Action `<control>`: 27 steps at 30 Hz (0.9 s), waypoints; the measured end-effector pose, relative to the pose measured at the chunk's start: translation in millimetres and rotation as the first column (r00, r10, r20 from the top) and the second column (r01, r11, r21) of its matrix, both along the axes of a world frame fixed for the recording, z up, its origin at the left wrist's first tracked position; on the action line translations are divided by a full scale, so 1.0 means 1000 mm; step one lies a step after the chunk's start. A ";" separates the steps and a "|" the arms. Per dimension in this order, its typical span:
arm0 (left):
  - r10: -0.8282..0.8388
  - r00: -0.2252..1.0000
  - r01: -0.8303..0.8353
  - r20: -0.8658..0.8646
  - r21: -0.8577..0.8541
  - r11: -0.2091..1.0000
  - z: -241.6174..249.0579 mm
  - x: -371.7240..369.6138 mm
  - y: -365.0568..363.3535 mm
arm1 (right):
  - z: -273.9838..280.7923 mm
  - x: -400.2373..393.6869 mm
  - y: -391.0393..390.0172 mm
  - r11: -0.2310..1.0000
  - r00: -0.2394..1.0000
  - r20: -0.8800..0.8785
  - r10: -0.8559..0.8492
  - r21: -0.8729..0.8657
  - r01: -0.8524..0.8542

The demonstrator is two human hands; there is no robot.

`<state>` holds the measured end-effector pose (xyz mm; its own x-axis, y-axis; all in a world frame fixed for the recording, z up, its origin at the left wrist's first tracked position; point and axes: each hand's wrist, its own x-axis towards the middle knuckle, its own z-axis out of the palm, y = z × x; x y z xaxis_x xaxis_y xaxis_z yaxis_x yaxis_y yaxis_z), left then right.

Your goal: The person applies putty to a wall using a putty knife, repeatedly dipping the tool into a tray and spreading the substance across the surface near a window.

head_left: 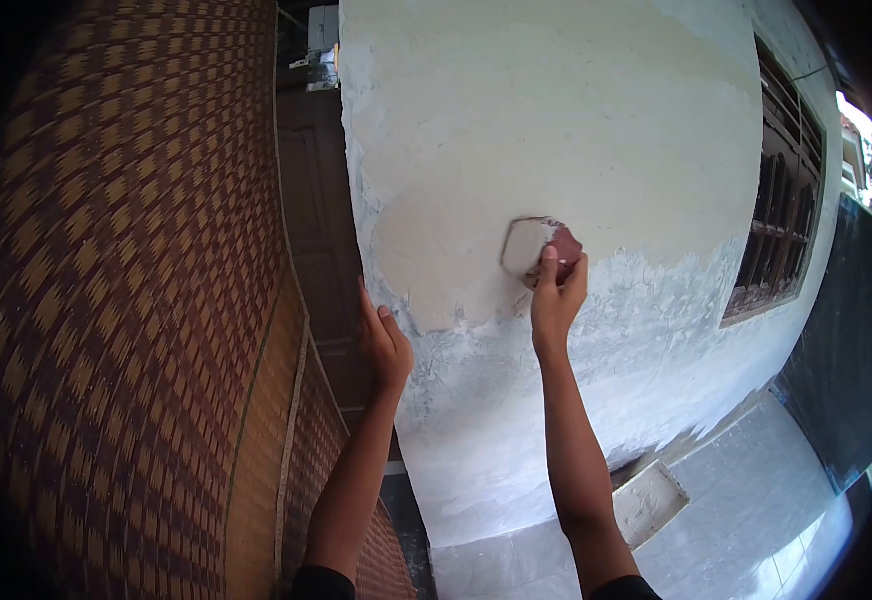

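My right hand (559, 305) pinches a reddish-brown piece of sandpaper (565, 247) between thumb and fingers, up against the wall (556, 120). Beside the sandpaper, a dark-edged rounded outline (525, 245) shows on the wall, with a pale middle. Around it the surface is smooth and beige, while lower down it turns to rough, patchy white and grey plaster (636, 300). At the wall's left corner rests my left hand (386, 345), its fingers stretched upward and partly hidden behind the edge, holding nothing.
A woven brown and tan panel (146, 250) fills the left side, with a dark door (316, 200) behind it. To the right is a barred wooden window (781, 190). A shallow pale tray (650, 502) lies on the grey floor (736, 490), near a dark board (836, 340).
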<state>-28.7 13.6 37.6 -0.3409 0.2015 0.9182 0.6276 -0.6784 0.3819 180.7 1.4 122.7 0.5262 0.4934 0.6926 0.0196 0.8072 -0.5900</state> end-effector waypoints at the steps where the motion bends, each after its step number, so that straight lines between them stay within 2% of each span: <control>1: 0.002 1.000 -0.002 0.009 -0.015 1.000 -0.001 0.000 0.001 | -0.003 -0.007 -0.002 0.999 0.995 0.083 0.051 -0.001 -0.051; 2: 0.003 1.000 -0.003 0.016 -0.030 1.000 -0.002 0.000 0.002 | -0.007 -0.019 -0.004 0.995 0.982 0.163 0.100 -0.007 -0.101; 3: 0.003 1.000 -0.002 0.014 -0.029 1.000 0.000 0.000 0.001 | -0.010 -0.027 -0.005 0.992 0.904 0.416 -0.101 0.113 0.059; 4: 0.018 1.000 -0.018 0.011 -0.001 1.000 0.001 0.000 0.000 | -0.007 -0.032 -0.015 0.973 0.799 0.560 -0.220 0.178 0.143; 6: 0.032 0.999 -0.032 0.002 0.026 0.999 0.002 0.000 -0.001 | -0.009 -0.022 0.009 0.963 0.816 0.513 -0.266 0.168 0.209; 8: 0.073 0.997 -0.072 -0.016 0.032 0.997 0.002 -0.001 0.001 | -0.002 0.003 0.019 0.987 0.963 0.220 -0.156 0.005 0.159; 10: 0.078 0.997 -0.078 -0.001 0.039 0.996 0.002 0.000 0.003 | 0.009 0.001 -0.004 0.997 0.999 -0.044 -0.012 0.082 0.016; 12: 0.080 0.997 -0.080 0.005 0.040 0.996 0.002 0.001 0.003 | 0.001 -0.015 -0.011 0.996 0.980 0.179 0.092 -0.037 -0.087; 13: 0.075 0.997 -0.076 0.014 0.038 0.996 0.003 0.002 0.002 | -0.007 -0.024 -0.008 0.989 0.898 0.418 -0.137 0.111 0.098; 14: 0.070 0.997 -0.071 0.023 0.032 0.997 0.001 0.002 0.001 | -0.015 -0.028 -0.005 0.927 0.717 0.592 -0.368 0.291 0.235; 15: 0.066 0.998 -0.066 0.017 0.027 0.997 0.000 0.001 0.000 | -0.015 -0.027 -0.004 0.947 0.744 0.586 -0.321 0.216 0.239; 16: 0.067 0.998 -0.067 0.004 0.039 0.997 0.000 0.000 0.001 | -0.009 -0.020 0.003 0.965 0.827 0.498 -0.262 0.139 0.223; 17: 0.069 0.998 -0.069 -0.006 0.055 0.996 0.002 -0.001 0.002 | -0.006 -0.010 0.004 0.990 0.954 0.262 -0.142 0.040 0.137; 18: 0.070 0.998 -0.070 -0.001 0.060 0.996 0.002 -0.001 0.004 | 0.002 -0.004 -0.002 0.999 1.000 0.001 -0.023 -0.028 0.023; 19: 0.077 0.997 -0.077 -0.008 0.074 0.994 0.001 -0.001 0.004 | 0.003 0.000 0.002 0.993 0.995 -0.087 -0.057 0.101 0.066; 20: 0.086 0.996 -0.084 -0.018 0.086 0.993 0.002 -0.001 0.005 | 0.001 -0.003 0.004 0.992 0.995 -0.085 -0.054 0.107 0.063; 22: 0.096 0.995 -0.094 -0.016 0.079 0.992 0.001 -0.001 0.004 | -0.009 -0.019 0.001 0.999 0.977 0.211 0.036 0.029 -0.042; 23: 0.103 0.995 -0.102 -0.011 0.072 0.992 0.001 0.000 0.004 | -0.013 -0.027 -0.001 0.985 0.898 0.416 -0.142 0.147 0.087; 24: 0.099 0.995 -0.098 -0.013 0.070 0.993 0.001 0.001 0.003 | -0.010 -0.027 -0.010 0.950 0.721 0.620 -0.310 0.180 0.254; 26: 0.097 0.995 -0.097 -0.002 0.036 0.995 0.003 0.001 0.000 | -0.006 -0.013 0.009 0.978 0.893 0.402 -0.205 0.051 0.202; 27: 0.095 0.995 -0.095 -0.002 0.037 0.995 0.002 0.000 0.002 | -0.010 0.004 0.024 0.996 0.969 0.231 -0.087 -0.015 0.093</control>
<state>-28.6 15.3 39.2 -0.3532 0.1343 0.9259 0.6917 -0.6289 0.3550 184.6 25.8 113.2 0.3977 0.4701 0.7880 0.2287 0.7809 -0.5813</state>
